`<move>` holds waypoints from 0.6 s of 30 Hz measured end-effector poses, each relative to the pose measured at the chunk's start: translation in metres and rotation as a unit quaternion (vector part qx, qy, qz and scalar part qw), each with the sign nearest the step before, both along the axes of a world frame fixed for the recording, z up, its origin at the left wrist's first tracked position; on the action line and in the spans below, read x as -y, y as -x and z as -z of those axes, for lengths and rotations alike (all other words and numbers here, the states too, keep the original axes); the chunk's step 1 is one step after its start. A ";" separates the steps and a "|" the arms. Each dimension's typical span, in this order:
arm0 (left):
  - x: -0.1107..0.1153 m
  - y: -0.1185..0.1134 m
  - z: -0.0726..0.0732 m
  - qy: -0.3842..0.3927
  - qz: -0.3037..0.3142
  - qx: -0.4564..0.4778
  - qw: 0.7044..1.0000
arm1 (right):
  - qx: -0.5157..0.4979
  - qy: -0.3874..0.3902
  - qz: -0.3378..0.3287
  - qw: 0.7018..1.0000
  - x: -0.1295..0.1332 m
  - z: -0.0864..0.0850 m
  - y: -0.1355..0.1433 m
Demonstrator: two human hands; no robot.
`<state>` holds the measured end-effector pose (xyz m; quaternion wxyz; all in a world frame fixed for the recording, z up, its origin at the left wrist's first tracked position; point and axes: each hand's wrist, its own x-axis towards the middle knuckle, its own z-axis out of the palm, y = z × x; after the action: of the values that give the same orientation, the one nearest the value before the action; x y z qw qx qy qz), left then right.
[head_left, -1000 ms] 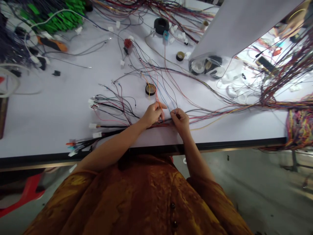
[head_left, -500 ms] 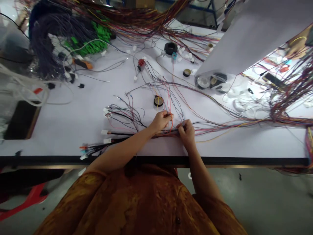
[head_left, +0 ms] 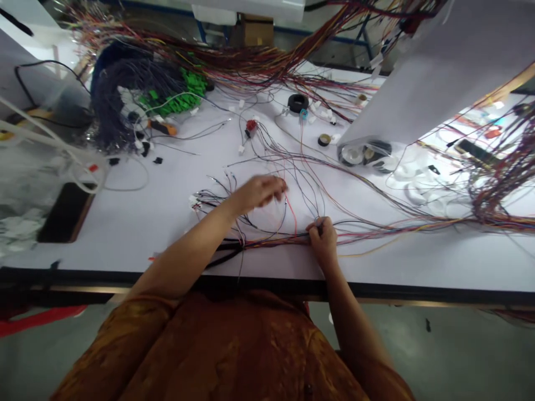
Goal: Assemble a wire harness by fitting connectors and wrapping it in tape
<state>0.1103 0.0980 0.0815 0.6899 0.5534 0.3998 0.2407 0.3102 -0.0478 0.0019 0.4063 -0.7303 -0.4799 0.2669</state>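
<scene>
My left hand is raised over the white table, blurred, with its fingers curled near thin red and dark wires; whether it grips one is unclear. Closed on the wire bundle, my right hand pinches the wires close to the table's front edge. The bundle runs left under my left forearm and right across the table. Loose wire ends with a white connector lie left of my left hand. Beyond my hands sits a red connector with dark wires.
Black tape rolls lie at the back. Green connectors on dark wires are piled back left, near an orange-handled tool. A black phone-like slab lies left. A large white roll slants at the right.
My left hand has lifted up and left from the bundle, lengthening its distance from my right hand, which stays on the wires. The whole view has shifted slightly.
</scene>
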 end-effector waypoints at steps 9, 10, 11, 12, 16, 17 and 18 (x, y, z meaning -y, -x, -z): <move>0.008 0.030 -0.034 0.040 -0.049 0.079 0.995 | 0.014 0.014 0.009 1.000 -0.002 0.003 -0.001; 0.009 0.036 -0.036 0.017 -0.099 0.111 0.989 | 0.018 0.013 0.010 1.000 -0.002 0.003 -0.001; 0.009 0.041 -0.038 -0.012 -0.157 0.140 0.978 | 0.025 0.014 0.012 1.000 -0.002 0.003 0.000; 0.009 0.046 -0.040 -0.044 -0.213 0.164 0.962 | 0.033 0.017 0.013 0.999 -0.002 0.002 0.000; 0.010 0.059 -0.041 -0.113 -0.340 0.196 0.913 | 0.067 0.022 0.014 0.997 -0.004 0.000 0.002; 0.011 0.062 -0.041 -0.109 -0.343 0.189 0.914 | 0.073 0.022 0.012 0.997 -0.004 0.000 0.002; 0.012 0.066 -0.040 -0.101 -0.344 0.179 0.916 | 0.079 0.022 0.009 0.997 -0.004 0.001 0.001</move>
<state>0.0446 0.0859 0.1216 0.5652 0.3960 0.4089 0.5971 0.3089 -0.0443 0.0011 0.3534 -0.7623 -0.4979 0.2147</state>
